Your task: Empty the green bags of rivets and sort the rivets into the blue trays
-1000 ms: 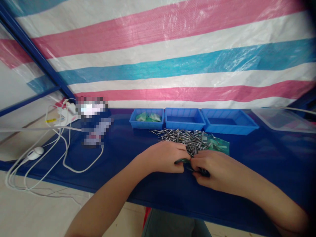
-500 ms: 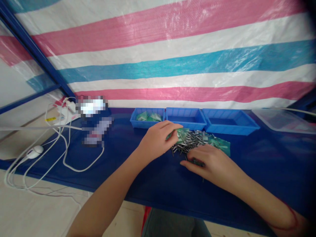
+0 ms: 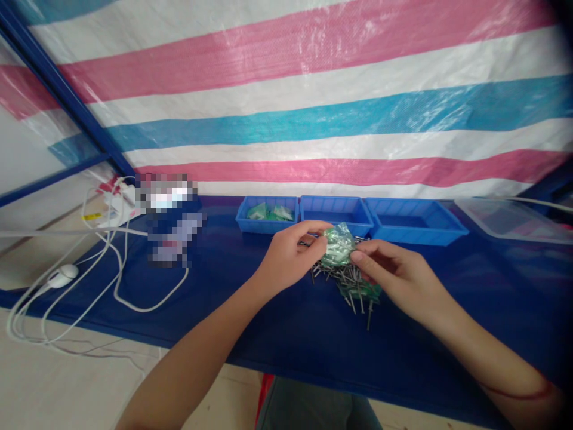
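A small, crinkled green clear plastic bag [image 3: 339,246] is held up over the pile, with shiny contents that I cannot make out. My left hand [image 3: 293,254] is closed on its left edge. Thumb and fingers of my right hand [image 3: 403,272] pinch its right edge. Below and behind it lies a heap of thin metal nails [image 3: 344,275], partly covered by the bag and hands. A second green bag [image 3: 366,291] lies at the heap's front right, beneath my right hand, with a few nails poking out in front.
Behind the heap stand three blue bins: the left bin [image 3: 268,227] holds green bags, beside a middle bin [image 3: 338,229] and a right bin [image 3: 421,236]. A clear plastic lid [image 3: 514,221] lies far right. White cables [image 3: 120,269] and a power strip [image 3: 119,209] occupy the left.
My right hand has risen from the heap's front to the bag's right edge. The bag by my left hand is now lifted and more exposed. The second bag at the front has come into view.
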